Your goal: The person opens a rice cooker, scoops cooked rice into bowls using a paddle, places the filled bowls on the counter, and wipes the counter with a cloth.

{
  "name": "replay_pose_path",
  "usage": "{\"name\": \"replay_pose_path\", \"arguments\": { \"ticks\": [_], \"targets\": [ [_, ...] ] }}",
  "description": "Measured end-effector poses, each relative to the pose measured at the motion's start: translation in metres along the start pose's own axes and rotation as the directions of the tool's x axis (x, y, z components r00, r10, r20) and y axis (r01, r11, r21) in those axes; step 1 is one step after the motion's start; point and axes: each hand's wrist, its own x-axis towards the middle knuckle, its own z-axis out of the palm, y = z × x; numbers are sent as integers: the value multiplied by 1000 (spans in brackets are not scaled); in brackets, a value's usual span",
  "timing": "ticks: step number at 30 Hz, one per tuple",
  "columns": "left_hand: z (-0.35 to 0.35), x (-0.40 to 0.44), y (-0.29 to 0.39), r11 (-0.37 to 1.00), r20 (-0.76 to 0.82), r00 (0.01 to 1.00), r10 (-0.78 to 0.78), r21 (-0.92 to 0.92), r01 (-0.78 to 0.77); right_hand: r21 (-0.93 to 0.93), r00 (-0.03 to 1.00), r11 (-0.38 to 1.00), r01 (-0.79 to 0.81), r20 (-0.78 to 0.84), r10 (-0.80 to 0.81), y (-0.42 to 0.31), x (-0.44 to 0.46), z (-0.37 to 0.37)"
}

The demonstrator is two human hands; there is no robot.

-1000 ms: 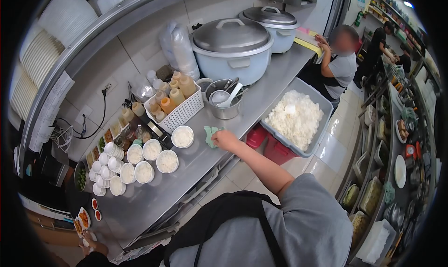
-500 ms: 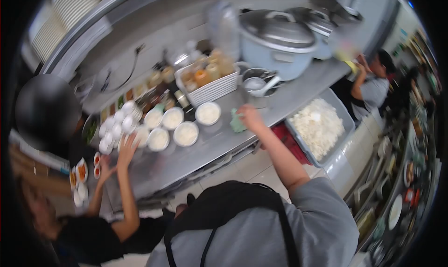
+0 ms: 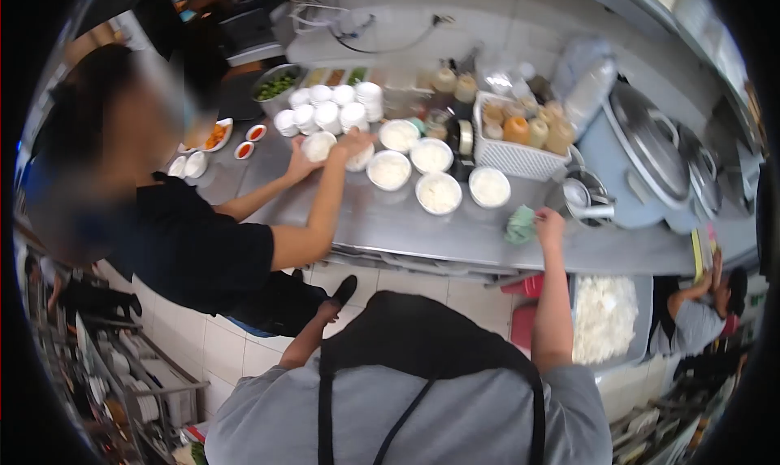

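Observation:
A crumpled green cloth (image 3: 520,224) lies on the steel counter (image 3: 382,229), its right edge pinched in the fingers of my right hand (image 3: 550,223). To the left of the cloth stand several white bowls of rice, the closest being a round bowl (image 3: 489,188). A steel pot (image 3: 578,195) with a ladle in it sits just beyond that hand. My left hand (image 3: 327,311) hangs low beside my body, away from the counter. Its fingers are too small and dark to make out.
At left, a co-worker in black holds a rice bowl (image 3: 318,146) near stacked white cups (image 3: 327,117). A white basket (image 3: 520,158) of bottles and a large rice cooker (image 3: 642,164) stand behind. Below the counter at right is a tub of rice (image 3: 605,319). Another person stands far right.
My view has swung left, bringing more of the co-worker and my left hand into sight. The co-worker's hands now hold a rice bowl. My right hand stays at the green cloth.

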Motion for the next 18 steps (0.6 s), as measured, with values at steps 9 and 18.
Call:
{"name": "replay_pose_path", "arguments": {
  "ticks": [9, 18],
  "targets": [
    [14, -35, 26, 978, -180, 983, 24, 206, 14, -180, 992, 980, 88, -71, -102, -1, 67, 24],
    [17, -53, 23, 979, -183, 982, 54, 205, -15, -368, 946, 873, 321, 172, -275, 3, 51, 89]
  ]
}}
